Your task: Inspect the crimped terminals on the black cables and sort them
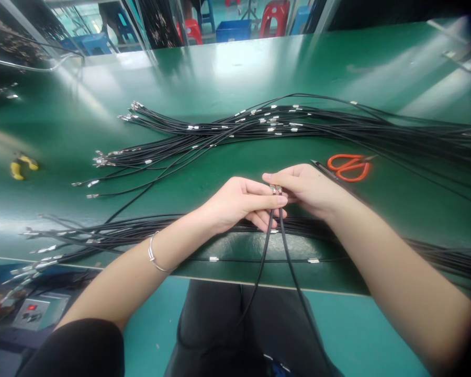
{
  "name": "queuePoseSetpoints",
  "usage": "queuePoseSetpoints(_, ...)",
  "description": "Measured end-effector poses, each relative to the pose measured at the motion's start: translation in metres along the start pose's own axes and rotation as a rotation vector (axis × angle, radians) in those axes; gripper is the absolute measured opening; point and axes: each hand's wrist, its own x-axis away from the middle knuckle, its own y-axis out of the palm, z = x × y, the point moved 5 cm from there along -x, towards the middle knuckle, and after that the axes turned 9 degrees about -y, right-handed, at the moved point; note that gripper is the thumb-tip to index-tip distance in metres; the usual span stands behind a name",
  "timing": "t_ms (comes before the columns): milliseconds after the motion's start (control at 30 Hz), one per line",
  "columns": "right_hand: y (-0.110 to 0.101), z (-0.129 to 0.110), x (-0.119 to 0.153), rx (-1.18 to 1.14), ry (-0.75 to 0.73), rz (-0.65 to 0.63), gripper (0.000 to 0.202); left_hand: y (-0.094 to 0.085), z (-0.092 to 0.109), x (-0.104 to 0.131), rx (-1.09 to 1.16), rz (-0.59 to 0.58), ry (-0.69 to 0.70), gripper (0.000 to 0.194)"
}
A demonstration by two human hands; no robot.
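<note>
My left hand (245, 203) pinches two black cables (267, 246) just below their ends, thumb across them. Small connectors with coloured wires (276, 189) stick up above that thumb, side by side. Against them from the right, my right hand (302, 188) has its thumb and fingers closed at the connectors. Both cables hang down over the table's front edge towards my lap. Behind my hands lies a large bundle of black cables (220, 131) with white tags and metal ends. A second bundle (133, 226) runs beneath my hands along the front of the table.
Orange-handled scissors (349, 166) and a dark pointed tool (325, 170) lie right of my right hand. Yellow-handled pliers (22, 165) are at the far left of the green table (204, 78). A box with a red switch (33, 311) stands at lower left. Stools are beyond the table.
</note>
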Motion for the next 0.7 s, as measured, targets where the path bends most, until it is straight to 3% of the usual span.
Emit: queuePoseSetpoints(700,-0.0023,-0.0013,-0.0016,-0.002,-0.077,-0.004,0.041,-0.0009,0.0001,0.0006,-0.022,0.017,0.001,0.016)
